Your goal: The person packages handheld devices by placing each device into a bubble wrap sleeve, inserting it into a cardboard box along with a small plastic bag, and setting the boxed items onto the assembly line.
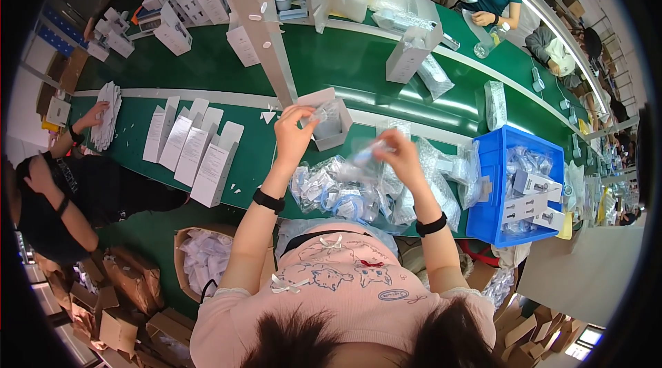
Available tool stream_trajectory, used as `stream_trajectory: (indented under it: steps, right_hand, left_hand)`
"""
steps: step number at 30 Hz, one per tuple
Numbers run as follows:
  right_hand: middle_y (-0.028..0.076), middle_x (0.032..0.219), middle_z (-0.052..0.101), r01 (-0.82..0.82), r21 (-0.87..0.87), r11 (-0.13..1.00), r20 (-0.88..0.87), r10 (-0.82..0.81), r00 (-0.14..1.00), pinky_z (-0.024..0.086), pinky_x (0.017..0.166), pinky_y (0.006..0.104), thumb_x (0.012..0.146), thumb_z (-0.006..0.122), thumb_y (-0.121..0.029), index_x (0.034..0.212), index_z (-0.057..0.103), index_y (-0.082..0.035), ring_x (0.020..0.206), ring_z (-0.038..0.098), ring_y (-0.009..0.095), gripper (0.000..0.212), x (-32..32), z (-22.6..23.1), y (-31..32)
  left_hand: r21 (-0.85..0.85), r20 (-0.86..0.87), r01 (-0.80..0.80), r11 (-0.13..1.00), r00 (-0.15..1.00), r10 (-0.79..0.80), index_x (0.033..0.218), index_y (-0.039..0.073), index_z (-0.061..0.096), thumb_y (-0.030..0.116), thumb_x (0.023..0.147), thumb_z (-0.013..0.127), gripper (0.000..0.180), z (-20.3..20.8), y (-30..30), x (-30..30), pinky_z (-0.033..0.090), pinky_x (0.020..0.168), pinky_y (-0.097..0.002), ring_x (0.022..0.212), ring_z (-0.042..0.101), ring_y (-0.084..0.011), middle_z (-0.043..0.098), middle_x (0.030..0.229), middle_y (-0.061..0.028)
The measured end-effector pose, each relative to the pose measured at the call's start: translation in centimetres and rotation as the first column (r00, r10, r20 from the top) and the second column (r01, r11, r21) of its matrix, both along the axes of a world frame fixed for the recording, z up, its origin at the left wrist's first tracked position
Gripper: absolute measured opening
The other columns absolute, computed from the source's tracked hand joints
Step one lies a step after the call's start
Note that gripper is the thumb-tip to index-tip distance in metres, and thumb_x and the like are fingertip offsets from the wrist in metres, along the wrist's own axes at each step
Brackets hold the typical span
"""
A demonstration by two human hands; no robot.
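An open white box (336,135) stands in front of me at the table's middle, its flap raised at the back. My left hand (295,135) is closed at the box's left edge; its fingertips reach over the rim, beside clear plastic (324,114) in the opening. To the right, my right hand (400,156) pinches a small clear plastic bag (360,154), smeared by motion, so its contents cannot be made out. Below the hands lies a pile of clear bags (338,192) with small white and blue parts.
Several white boxes with raised flaps (207,161) stand to the left. A blue bin (491,189) of bagged parts stands right. Bubble-wrap bags (431,182) lie between. A metal post (258,30) rises behind the open box. A co-worker's hand (96,114) touches stacked white cartons at far left.
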State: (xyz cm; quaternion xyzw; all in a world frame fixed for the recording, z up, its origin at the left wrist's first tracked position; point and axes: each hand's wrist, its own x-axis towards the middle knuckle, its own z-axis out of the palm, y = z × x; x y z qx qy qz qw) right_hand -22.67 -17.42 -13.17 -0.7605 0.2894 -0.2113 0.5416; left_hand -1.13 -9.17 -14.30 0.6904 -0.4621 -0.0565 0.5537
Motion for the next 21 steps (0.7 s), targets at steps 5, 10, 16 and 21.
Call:
stream_trajectory:
  steps: [5, 10, 16, 21]
  right_hand:
    - [0.014, 0.089, 0.057, 0.260, -0.098, 0.961, 0.384, -0.205, 0.901, 0.047, 0.072, 0.0298, 0.065, 0.060, 0.008, 0.084, 0.054, -0.001, 0.080, 0.058, 0.026, 0.022, 3.9, 5.2, -1.0]
    - [0.012, 0.096, 0.056, -0.217, -0.775, 0.593, -0.046, 0.290, 0.956, 0.045, 0.079, 0.0332, 0.063, 0.064, -0.003, 0.085, 0.056, -0.003, 0.090, 0.055, 0.029, 0.023, 7.2, 0.7, -3.1]
    - [0.013, 0.112, 0.049, -0.383, -0.786, 0.484, -0.314, 0.221, 0.923, 0.033, 0.094, 0.0388, 0.060, 0.071, -0.020, 0.097, 0.055, -0.006, 0.112, 0.040, 0.029, 0.043, 6.3, 0.5, -2.3]
    - [0.013, 0.118, 0.044, 0.094, -0.486, 0.869, 0.172, -0.011, 0.985, 0.025, 0.100, 0.0394, 0.055, 0.078, -0.025, 0.119, 0.042, -0.007, 0.120, 0.031, 0.028, 0.076, 5.8, -4.6, -2.6]
  left_hand:
    - [0.003, 0.015, 0.012, 1.000, 1.000, -0.012, 0.071, -0.001, 0.059, -0.001, 0.062, 0.066, 0.011, 0.1, -1.0, -0.2, 0.043, 0.067, -0.0257, 0.081, 0.058, -0.0170, 0.064, 0.081, -0.0061]
    - [0.004, -0.184, 0.074, 0.997, 0.980, -0.072, 0.079, -0.001, 0.058, -0.001, 0.064, 0.065, 0.017, -0.7, -1.0, 0.4, 0.044, 0.073, -0.0244, 0.087, 0.057, -0.0165, 0.062, 0.091, -0.0080]
    - [-0.044, -0.133, 0.005, 0.999, 0.991, -0.011, 0.100, 0.002, 0.052, 0.003, 0.068, 0.065, 0.035, -1.0, 3.7, 2.9, 0.038, 0.089, -0.0350, 0.108, 0.045, -0.0255, 0.046, 0.118, -0.0154]
    - [0.607, 0.547, -0.475, 0.638, 0.831, 0.098, 0.124, 0.009, 0.037, 0.025, 0.057, 0.076, 0.079, -4.5, 13.2, 8.0, 0.016, 0.093, -0.0628, 0.127, 0.008, -0.0417, 0.022, 0.136, -0.0162]
